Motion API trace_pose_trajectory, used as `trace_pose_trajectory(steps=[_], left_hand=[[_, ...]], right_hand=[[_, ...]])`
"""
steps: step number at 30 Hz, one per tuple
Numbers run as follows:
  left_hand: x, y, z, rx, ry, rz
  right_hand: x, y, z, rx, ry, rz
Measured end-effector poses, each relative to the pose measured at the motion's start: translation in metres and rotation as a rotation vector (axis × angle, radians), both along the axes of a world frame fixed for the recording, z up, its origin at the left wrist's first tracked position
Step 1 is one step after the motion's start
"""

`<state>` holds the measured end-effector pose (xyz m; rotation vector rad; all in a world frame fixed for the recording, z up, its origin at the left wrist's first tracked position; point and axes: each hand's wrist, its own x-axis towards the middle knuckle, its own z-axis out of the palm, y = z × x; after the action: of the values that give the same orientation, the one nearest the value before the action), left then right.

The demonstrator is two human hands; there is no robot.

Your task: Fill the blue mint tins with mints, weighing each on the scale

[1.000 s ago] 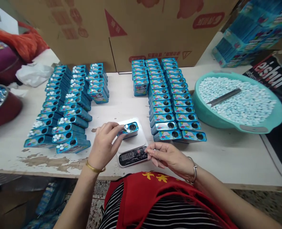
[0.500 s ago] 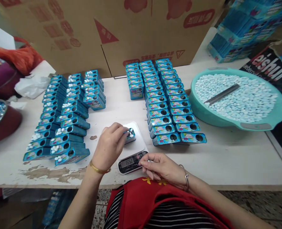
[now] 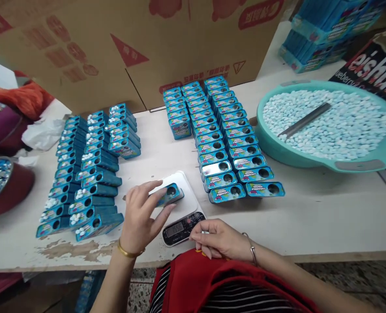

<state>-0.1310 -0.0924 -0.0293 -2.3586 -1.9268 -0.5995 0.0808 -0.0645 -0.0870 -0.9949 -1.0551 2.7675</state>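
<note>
A blue candy tin (image 3: 171, 191) with a round opening rests on the white pan of a digital scale (image 3: 186, 184). Over the tin's left end is my left hand (image 3: 141, 215), its thumb and fingers spread to either side of it; whether they touch its sides is hard to see. My right hand (image 3: 214, 237) is closed in a pinch at the scale's right front corner, with a small white candy (image 3: 205, 232) showing between the fingers. The scale's display is too blurred to read surely.
Rows of blue tins (image 3: 227, 152) stand right of the scale; more tins (image 3: 88, 202), several topped with white candies, stand left. A turquoise basin (image 3: 310, 161) of candies holds a metal scoop (image 3: 305, 119). A cardboard box (image 3: 82, 26) walls the back, and a red bowl (image 3: 20, 184) sits far left.
My left hand has drawn back from the tin's opening and spread its fingers. The candies at that opening are gone from view. My right hand keeps its pinch, and the view has shifted slightly.
</note>
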Motion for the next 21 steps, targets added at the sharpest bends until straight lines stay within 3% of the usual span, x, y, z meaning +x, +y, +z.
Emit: trace_pose_trajectory(steps=[3, 6, 8, 11, 14, 16, 18, 21], left_hand=[[-0.007, 0.000, 0.000, -0.084, 0.019, 0.000], [-0.019, 0.020, -0.005, -0.110, 0.034, -0.027], [-0.027, 0.052, -0.009, -0.066, 0.022, -0.001], [-0.036, 0.119, -0.018, -0.023, 0.013, -0.007], [-0.039, 0.183, -0.037, -0.046, 0.090, -0.043], [-0.038, 0.210, -0.049, -0.030, 0.119, -0.024], [-0.039, 0.219, -0.057, 0.004, 0.133, 0.023], [-0.052, 0.206, -0.055, 0.072, 0.148, 0.147]], right_hand=[[-0.001, 0.001, 0.000, 0.007, -0.017, -0.002], [-0.006, 0.001, -0.003, -0.012, -0.031, 0.006], [-0.009, 0.001, -0.005, -0.018, -0.017, 0.019], [-0.012, 0.000, -0.009, -0.007, -0.019, 0.019], [-0.013, 0.001, -0.011, -0.009, -0.050, 0.004], [-0.011, 0.003, -0.010, -0.014, -0.064, -0.010], [-0.010, 0.007, -0.007, -0.024, -0.070, -0.018], [-0.009, 0.010, -0.002, -0.020, -0.067, -0.001]])
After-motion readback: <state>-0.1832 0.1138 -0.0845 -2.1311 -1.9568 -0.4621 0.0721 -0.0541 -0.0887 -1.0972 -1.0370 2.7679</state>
